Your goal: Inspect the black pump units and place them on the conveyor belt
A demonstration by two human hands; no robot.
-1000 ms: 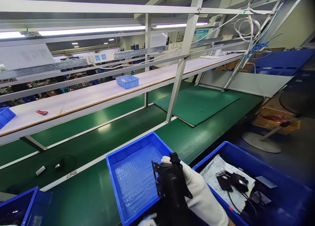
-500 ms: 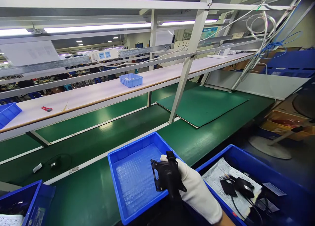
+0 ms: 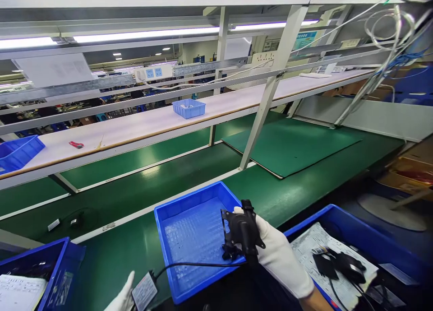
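In my gloved right hand (image 3: 280, 257) is a black pump-like device (image 3: 241, 234) with a ribbed, threaded end and a flat bracket with screw holes. The hand is closed round its right side, over the right edge of a blue tray (image 3: 164, 248). A black cable (image 3: 199, 264) crosses the tray's near side to a small grey box with a printed label (image 3: 145, 292). My gloved left hand (image 3: 122, 297) shows only in part at the bottom edge; it appears to grip the labelled box from the left, with one digit pointing up and the other fingers hidden.
At the right stands a blue bin (image 3: 331, 211) with printed paper and black cabled parts (image 3: 341, 263). Another blue bin (image 3: 64, 275) is at the lower left. A slanted metal post (image 3: 260, 117) rises behind the tray. The shelf (image 3: 142, 126) holds a red cutter (image 3: 76, 145) and small blue trays.
My left hand and the labelled box with its cable have come into view at the bottom. My right hand still holds the black device. The whole scene has shifted right in the view.
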